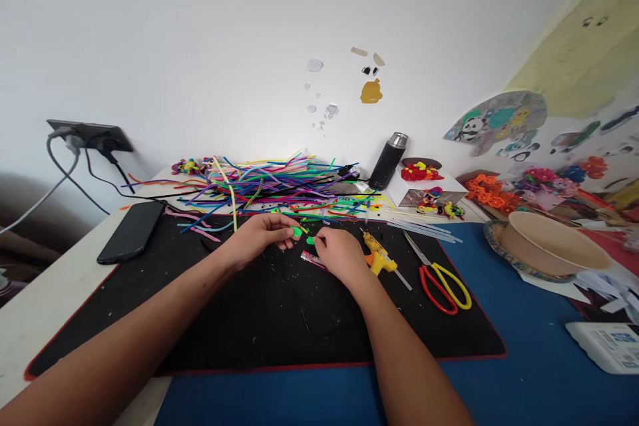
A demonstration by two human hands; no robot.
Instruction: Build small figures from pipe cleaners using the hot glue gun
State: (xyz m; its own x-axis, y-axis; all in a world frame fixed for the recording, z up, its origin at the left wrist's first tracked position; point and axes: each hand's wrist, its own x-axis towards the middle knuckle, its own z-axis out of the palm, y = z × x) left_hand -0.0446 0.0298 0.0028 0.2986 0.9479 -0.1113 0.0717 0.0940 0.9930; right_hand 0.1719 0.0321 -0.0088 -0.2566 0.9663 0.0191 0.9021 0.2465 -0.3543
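Both hands meet over the far middle of a black mat point(259, 319). My left hand point(259, 236) is closed, pinching a small bright green pipe-cleaner piece point(298, 231) at its fingertips. My right hand point(342, 254) is closed too, pinching the other green bit point(310, 240) just right of it. A pink pen-like stick point(312, 259) lies on the mat under the right hand. A yellow glue gun point(379, 258) rests just right of the right hand.
A heap of coloured pipe cleaners point(269, 183) lies behind the hands. Red-and-yellow scissors point(442, 279) and clear glue sticks point(424, 229) lie to the right. A black phone point(130, 231) sits left, a dark flask point(388, 161) at the back, a tan bowl point(549, 246) far right.
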